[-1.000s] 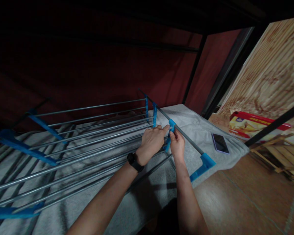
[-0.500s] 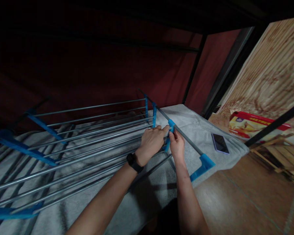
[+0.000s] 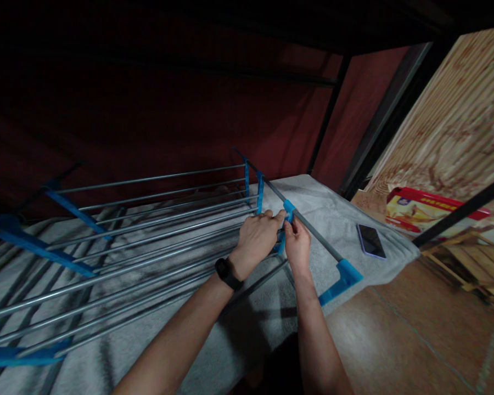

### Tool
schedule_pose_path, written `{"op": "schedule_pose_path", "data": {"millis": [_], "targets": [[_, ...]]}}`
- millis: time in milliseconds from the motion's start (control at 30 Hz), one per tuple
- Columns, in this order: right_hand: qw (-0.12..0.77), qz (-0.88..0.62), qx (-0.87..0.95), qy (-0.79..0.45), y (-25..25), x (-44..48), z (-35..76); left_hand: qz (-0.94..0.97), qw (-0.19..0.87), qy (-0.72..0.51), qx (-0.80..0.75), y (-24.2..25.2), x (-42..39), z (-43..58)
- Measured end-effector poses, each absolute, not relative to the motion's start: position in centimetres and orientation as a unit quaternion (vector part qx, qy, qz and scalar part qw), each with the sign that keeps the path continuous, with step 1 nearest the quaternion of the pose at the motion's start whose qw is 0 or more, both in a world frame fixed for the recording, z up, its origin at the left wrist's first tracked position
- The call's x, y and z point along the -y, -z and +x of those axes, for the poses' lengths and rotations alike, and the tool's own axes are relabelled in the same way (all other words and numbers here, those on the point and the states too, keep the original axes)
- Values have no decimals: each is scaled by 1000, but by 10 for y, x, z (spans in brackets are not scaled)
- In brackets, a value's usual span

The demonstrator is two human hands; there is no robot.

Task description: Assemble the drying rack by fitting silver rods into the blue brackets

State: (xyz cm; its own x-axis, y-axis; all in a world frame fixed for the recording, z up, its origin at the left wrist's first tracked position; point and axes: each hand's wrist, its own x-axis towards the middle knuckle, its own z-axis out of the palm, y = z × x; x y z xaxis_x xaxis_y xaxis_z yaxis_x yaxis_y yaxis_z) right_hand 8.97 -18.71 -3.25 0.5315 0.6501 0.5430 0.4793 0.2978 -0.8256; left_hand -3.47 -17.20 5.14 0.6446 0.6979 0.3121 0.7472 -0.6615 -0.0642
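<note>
You have bright blue fittings (image 3: pixel 346 276) and silvery grey rods (image 3: pixel 323 240) before you. The watch (image 3: pixel 227 272) you wear is black. The blanket (image 3: pixel 304 192) is plain pale grey; near its right corner, the phone (image 3: pixel 371 241) shows a black screen rimmed in lilac. Past that corner you see a red-and-yellow box (image 3: pixel 422 213) and tan sheeting (image 3: pixel 453 120) streaked brown; along the far edge, the wall (image 3: pixel 189 120) is dark red.

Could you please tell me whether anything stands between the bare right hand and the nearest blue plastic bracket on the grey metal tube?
Nothing visible does: the right hand touches the blue bracket. The bare left hand is at the bracket's opposite side, not in between.
</note>
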Motion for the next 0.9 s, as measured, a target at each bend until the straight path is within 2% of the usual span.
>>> {"op": "schedule_pose_path", "data": {"millis": [500, 900], "targets": [[635, -603, 480, -50, 31, 189, 86, -902, 88, 129, 403, -52, 172, -32], [679, -581, 442, -82, 40, 180, 82, -911, 91, 128, 382, -53, 171, -33]]}}
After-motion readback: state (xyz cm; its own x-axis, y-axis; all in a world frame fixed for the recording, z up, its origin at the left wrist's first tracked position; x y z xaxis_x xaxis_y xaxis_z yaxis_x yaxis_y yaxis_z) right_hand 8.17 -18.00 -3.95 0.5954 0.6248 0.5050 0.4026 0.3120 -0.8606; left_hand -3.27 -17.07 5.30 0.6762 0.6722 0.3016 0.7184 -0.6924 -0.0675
